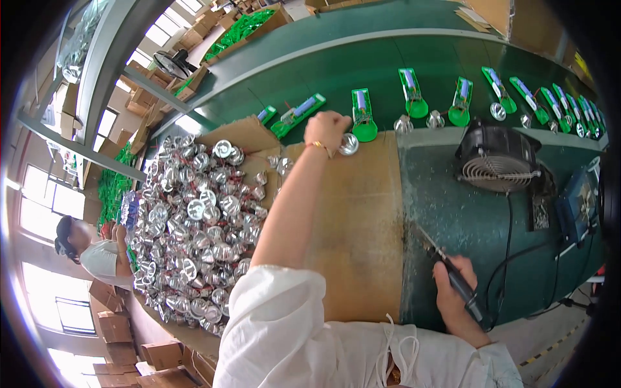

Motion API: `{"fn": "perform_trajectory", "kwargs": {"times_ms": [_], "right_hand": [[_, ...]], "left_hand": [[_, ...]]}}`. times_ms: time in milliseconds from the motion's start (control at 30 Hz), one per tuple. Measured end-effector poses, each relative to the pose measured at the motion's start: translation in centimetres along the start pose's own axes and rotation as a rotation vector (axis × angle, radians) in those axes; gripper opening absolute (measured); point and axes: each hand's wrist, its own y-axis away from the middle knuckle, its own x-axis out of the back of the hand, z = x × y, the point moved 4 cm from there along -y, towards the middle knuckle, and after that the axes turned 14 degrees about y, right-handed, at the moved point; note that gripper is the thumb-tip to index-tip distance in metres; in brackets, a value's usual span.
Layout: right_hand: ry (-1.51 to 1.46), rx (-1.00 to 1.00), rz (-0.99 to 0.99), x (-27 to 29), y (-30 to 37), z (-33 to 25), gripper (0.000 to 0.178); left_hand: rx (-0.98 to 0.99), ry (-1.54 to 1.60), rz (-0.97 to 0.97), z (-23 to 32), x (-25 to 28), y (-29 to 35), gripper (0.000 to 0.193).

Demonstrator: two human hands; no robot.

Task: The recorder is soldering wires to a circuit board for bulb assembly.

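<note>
Black soldering iron fills the right hand; left hand curled, its grip unclear.

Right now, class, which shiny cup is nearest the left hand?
The round silver cup just right of the left hand; the others lie farther off, in or near the heap or rightward along the row of green cases.

Your 2 hands are well apart. Your left arm stretches far forward, its bare left forearm slanting up and rightward; your left hand shows its back, fingers curled under, fingertips hidden. Your right hand sits lower and nearer your body, closed in a grip, your right forearm angling inward.
</note>
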Motion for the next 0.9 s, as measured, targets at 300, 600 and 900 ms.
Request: {"fn": "perform_trajectory", "kwargs": {"times_ms": [300,600,900], "right_hand": [[-0.109,-0.186,-0.135,0.6,-0.4,1.2,0.016],[-0.064,-0.023,-0.037,-0.1,-0.6,0.6,0.011],[-0.061,0.008,-0.016,-0.5,0.4,1.5,0.016]], "left_hand": [[0.203,-0.423,-0.299,-7.2,4.5,-5.3,0.053],[-0.008,-0.140,-0.174,7.3,9.0,8.6,0.066],[0.288,-0.010,0.166,6.8,10.1,19.7,0.054]]}}
